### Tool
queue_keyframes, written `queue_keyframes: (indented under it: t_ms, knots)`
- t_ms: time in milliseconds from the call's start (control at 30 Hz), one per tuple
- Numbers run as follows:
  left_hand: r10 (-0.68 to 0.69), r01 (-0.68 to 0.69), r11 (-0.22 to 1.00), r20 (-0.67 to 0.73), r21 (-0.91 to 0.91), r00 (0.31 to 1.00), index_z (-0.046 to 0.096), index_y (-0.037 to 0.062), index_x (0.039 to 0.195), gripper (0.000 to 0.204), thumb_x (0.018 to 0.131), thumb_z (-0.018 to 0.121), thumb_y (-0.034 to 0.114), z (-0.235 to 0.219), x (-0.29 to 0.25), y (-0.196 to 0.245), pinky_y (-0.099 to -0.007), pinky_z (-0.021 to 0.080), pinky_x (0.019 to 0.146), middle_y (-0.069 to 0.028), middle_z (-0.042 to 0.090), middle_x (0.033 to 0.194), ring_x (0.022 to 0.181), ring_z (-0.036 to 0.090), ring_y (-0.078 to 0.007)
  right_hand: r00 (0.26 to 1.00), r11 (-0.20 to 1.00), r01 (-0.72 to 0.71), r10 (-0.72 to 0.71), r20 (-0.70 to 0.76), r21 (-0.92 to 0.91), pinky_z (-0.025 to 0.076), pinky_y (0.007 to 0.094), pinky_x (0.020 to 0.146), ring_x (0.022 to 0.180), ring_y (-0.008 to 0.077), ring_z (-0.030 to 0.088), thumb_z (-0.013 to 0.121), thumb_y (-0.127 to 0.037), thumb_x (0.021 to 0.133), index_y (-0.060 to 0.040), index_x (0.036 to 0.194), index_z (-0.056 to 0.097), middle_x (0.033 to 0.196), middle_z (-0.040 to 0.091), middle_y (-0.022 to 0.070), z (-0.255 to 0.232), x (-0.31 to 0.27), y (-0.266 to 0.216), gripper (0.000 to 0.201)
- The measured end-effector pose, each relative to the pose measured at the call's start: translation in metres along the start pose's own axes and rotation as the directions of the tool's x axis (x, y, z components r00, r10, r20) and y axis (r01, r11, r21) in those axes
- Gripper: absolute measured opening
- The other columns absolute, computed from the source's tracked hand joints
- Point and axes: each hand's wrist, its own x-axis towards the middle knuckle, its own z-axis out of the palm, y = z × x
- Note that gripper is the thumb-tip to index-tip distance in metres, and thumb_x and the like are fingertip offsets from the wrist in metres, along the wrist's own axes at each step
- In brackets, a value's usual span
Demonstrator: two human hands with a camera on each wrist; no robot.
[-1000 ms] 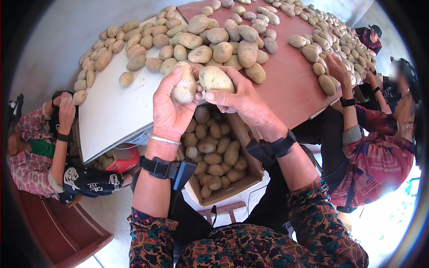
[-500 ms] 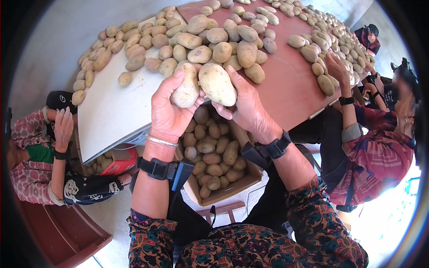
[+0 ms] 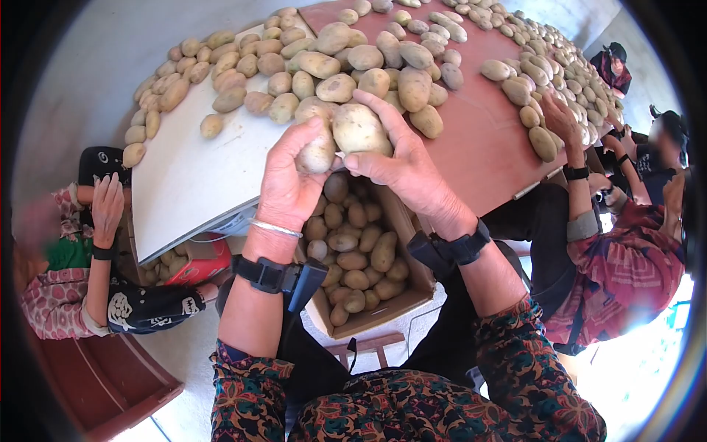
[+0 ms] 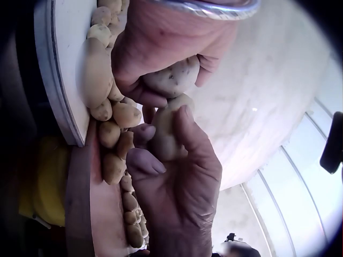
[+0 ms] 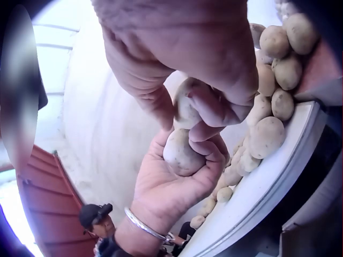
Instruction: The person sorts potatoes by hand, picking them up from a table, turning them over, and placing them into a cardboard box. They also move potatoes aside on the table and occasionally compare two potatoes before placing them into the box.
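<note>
My left hand [image 3: 286, 177] grips an upright potato [image 3: 317, 151] above the near edge of the table. Close against it, my right hand [image 3: 412, 173] holds a second, paler potato [image 3: 359, 130], thumb low on its near side and fingers round the far side. In the left wrist view the left hand [image 4: 171, 40] curls round its potato [image 4: 174, 77], and the right hand [image 4: 179, 193] pinches the other potato [image 4: 167, 131]. The right wrist view shows both potatoes end to end between the hands.
Potatoes lie heaped on the white board [image 3: 199, 177] and the red tabletop [image 3: 471, 125]. A cardboard box [image 3: 412, 295] of potatoes stands below my hands. People sit left and right, one reaching to the right-hand pile [image 3: 545, 144]; another person is at the far right.
The right-hand potato was turned to stand longer and flatter to view half a second ago, and now looks shorter and rounder. The right thumb has moved to its lower end.
</note>
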Motion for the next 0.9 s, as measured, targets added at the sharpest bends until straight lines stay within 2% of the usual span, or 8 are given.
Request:
queue_keyframes:
  t_ms: [33,100,167,267,467,667,767,900]
  knots:
    - [0.014,-0.014,1.0,-0.017,-0.01,1.0,0.065,0.0053,0.108,0.022,0.089,0.067,0.016,0.004,-0.001,0.0,-0.0323,0.05,0.082,-0.0046,0.066,0.107,0.098,0.062,-0.0155,1.0,1.0,0.009,-0.009,0.012,0.009,0.05,0.0272,0.085,0.108,0.0194,0.059,0.073,-0.013,0.082,-0.0072,0.145,0.04,0.127,0.056,0.0118,0.001,0.0,0.002,0.071]
    - [0.052,-0.054,0.995,0.028,0.081,0.998,0.065,0.005,0.104,0.019,0.089,0.069,0.015,-0.006,0.005,-0.006,-0.0294,0.05,0.081,-0.0015,0.064,0.099,0.092,0.061,-0.0124,0.984,0.846,0.134,-0.175,-0.031,-0.517,0.044,0.0353,0.102,0.118,0.027,0.054,0.073,-0.02,0.083,-0.0043,0.139,0.043,0.127,0.055,0.0164,0.002,0.0,0.008,0.065]
    - [-0.001,-0.006,0.993,0.06,0.117,0.998,0.064,0.0068,0.115,0.028,0.091,0.066,0.022,-0.018,0.009,-0.008,-0.0338,0.051,0.085,-0.0036,0.067,0.11,0.099,0.063,-0.0159,0.99,0.865,0.101,-0.137,-0.037,-0.492,0.045,0.0339,0.099,0.115,0.0211,0.055,0.073,-0.024,0.084,-0.003,0.135,0.045,0.124,0.056,0.0161,0.008,-0.004,-0.001,0.062]
    - [-0.09,0.088,0.988,0.005,0.129,0.996,0.061,0.0098,0.115,0.029,0.094,0.063,0.03,-0.002,-0.001,-0.004,-0.0306,0.049,0.066,-0.0022,0.066,0.101,0.086,0.063,-0.0155,0.971,0.978,-0.196,0.204,-0.124,0.072,0.045,0.0327,0.095,0.111,0.0162,0.054,0.071,-0.031,0.087,-0.0004,0.131,0.046,0.116,0.057,0.0112,0.011,-0.004,-0.009,0.059]
    - [-0.17,0.18,0.969,-0.069,0.17,0.983,0.058,0.0117,0.115,0.035,0.097,0.055,0.042,-0.007,0.001,-0.011,-0.0302,0.047,0.057,-0.0041,0.067,0.098,0.074,0.064,-0.0176,0.903,0.912,-0.398,0.408,-0.136,0.095,0.045,0.0233,0.071,0.089,0.0105,0.056,0.05,-0.047,0.097,-0.0015,0.121,0.054,0.103,0.06,0.0073,0.01,-0.004,-0.003,0.052]
    - [-0.222,0.238,0.965,-0.141,0.111,0.965,0.056,0.0062,0.117,0.041,0.098,0.051,0.043,-0.014,0.003,-0.006,-0.0326,0.05,0.059,-0.0091,0.067,0.098,0.074,0.065,-0.0229,0.893,0.772,-0.385,0.45,-0.008,0.506,0.035,0.0236,0.046,0.051,0.0109,0.046,0.04,-0.046,0.103,-0.0049,0.107,0.058,0.079,0.062,0.006,-0.001,0.001,0.03,0.045]
    - [-0.213,0.216,0.976,-0.135,0.015,0.968,0.055,0.0032,0.118,0.041,0.097,0.051,0.038,-0.019,0.0,-0.001,-0.0356,0.052,0.068,-0.0126,0.067,0.101,0.082,0.065,-0.0268,0.875,0.542,-0.353,0.481,0.063,0.762,0.031,0.0222,0.043,0.048,0.0116,0.043,0.044,-0.048,0.101,-0.0047,0.109,0.057,0.085,0.061,0.0079,0.007,0.005,0.025,0.046]
    - [-0.167,0.149,0.979,-0.136,-0.136,0.976,0.053,0.0009,0.122,0.041,0.093,0.052,0.03,-0.025,-0.002,0.006,-0.0396,0.052,0.083,-0.0174,0.063,0.114,0.103,0.062,-0.032,0.858,0.534,-0.349,0.513,0.034,0.77,0.033,0.0223,0.044,0.047,0.0112,0.041,0.048,-0.048,0.1,-0.0038,0.107,0.057,0.087,0.061,0.0097,0.014,0.007,0.018,0.046]
